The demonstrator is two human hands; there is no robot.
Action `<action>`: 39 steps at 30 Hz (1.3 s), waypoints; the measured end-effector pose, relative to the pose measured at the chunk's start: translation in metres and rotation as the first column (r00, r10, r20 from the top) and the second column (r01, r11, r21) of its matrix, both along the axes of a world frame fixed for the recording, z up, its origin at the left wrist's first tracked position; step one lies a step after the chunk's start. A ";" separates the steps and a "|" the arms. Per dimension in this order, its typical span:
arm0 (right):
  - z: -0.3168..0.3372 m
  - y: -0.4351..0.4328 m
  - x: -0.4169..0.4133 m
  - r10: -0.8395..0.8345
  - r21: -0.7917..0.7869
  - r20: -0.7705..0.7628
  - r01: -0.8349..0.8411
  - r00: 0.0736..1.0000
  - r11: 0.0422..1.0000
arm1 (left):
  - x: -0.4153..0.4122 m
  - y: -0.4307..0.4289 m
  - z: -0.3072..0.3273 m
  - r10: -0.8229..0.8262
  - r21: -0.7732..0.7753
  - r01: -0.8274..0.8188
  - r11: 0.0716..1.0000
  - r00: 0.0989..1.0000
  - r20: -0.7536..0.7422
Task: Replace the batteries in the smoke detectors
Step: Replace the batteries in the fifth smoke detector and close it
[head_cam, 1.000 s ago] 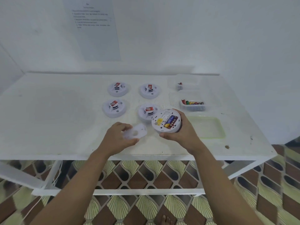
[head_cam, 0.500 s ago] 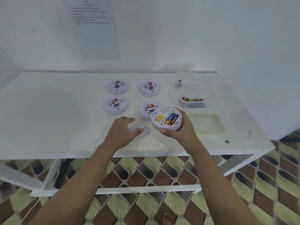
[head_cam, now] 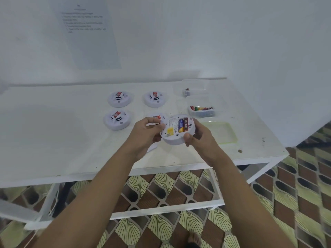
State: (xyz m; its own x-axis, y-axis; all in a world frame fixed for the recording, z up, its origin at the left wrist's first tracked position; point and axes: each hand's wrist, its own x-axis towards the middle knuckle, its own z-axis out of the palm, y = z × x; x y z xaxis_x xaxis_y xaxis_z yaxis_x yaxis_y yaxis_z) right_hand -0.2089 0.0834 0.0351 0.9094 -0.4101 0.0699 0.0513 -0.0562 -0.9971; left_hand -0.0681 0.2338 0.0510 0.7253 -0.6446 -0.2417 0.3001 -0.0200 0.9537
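Two hands meet over the near edge of the white table (head_cam: 53, 133), with an opened smoke detector (head_cam: 174, 138) between them, its back turned up. The right hand (head_cam: 201, 140) is clamped on it, thumb on the near rim and fingers wrapped round the far side, where their tips pass out of sight. The left hand (head_cam: 143, 136) has its fingers curled against the detector's left rim; its thumb is hidden, so I cannot tell whether it truly grips or only touches. Two batteries (head_cam: 183, 124) lie side by side in the open bay (one blue and yellow, one dark red), beside a yellow tab (head_cam: 170, 131) nearer the left hand. Under the left hand's heel a white cover plate (head_cam: 152, 149) lies on the table, only one corner showing. Just beyond the left knuckles a fourth smoke detector (head_cam: 158, 117) is mostly covered. Three other smoke detectors (head_cam: 117, 120) sit further out to the left of that hand. Beyond the right hand a clear tub of batteries (head_cam: 202, 111) stands, and behind it a second clear tub (head_cam: 190, 90) whose dark contents are too small to name. A pale green tray (head_cam: 231, 135) lies just right of the right hand. The paper sheet (head_cam: 89, 38) on the wall is too blurred to read.
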 end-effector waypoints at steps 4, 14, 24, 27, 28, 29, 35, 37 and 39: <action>0.000 -0.016 0.004 -0.236 0.156 0.051 0.226 0.970 0.962 | -0.012 -0.015 0.001 0.052 -0.150 -0.082 0.985 0.980 -0.190; -0.001 -0.076 0.012 -0.335 0.071 0.034 0.332 0.942 0.940 | -0.030 -0.073 -0.007 -0.064 0.037 0.062 0.997 0.996 0.056; 0.009 -0.143 0.020 -0.118 -0.164 -0.128 0.096 0.985 0.982 | -0.017 -0.123 -0.003 -0.264 0.237 0.200 0.951 0.924 0.278; 0.006 -0.158 0.023 -0.176 -0.101 -0.125 0.164 0.976 0.981 | -0.016 -0.136 -0.006 -0.215 0.166 0.182 0.969 0.955 0.206; 0.005 -0.163 0.023 -0.189 -0.068 -0.120 0.182 0.975 0.981 | -0.016 -0.140 -0.007 -0.190 0.138 0.166 0.976 0.965 0.180; 0.003 -0.168 0.023 -0.189 -0.043 -0.115 0.186 0.975 0.982 | -0.016 -0.146 -0.008 -0.165 0.113 0.148 0.983 0.973 0.163; -0.011 -0.191 0.013 0.038 0.035 -0.143 -0.033 0.989 0.999 | -0.016 -0.172 -0.015 -0.113 0.044 0.106 0.993 0.971 0.212; -0.011 -0.199 0.008 0.137 0.027 -0.150 -0.134 0.979 0.991 | -0.018 -0.179 -0.018 -0.148 0.055 0.138 0.989 0.959 0.244; -0.008 -0.207 0.005 0.209 -0.025 -0.189 -0.218 0.959 0.976 | -0.019 -0.186 -0.018 -0.166 0.076 0.151 0.986 0.949 0.268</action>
State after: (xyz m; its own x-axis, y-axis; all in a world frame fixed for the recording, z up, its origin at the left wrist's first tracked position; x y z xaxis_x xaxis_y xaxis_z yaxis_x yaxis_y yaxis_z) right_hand -0.2044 -0.1238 0.0267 0.9742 -0.2054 -0.0933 -0.1176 -0.1091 -0.9871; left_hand -0.0870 0.0474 0.0325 0.6579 -0.7481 -0.0870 0.0178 -0.1001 0.9948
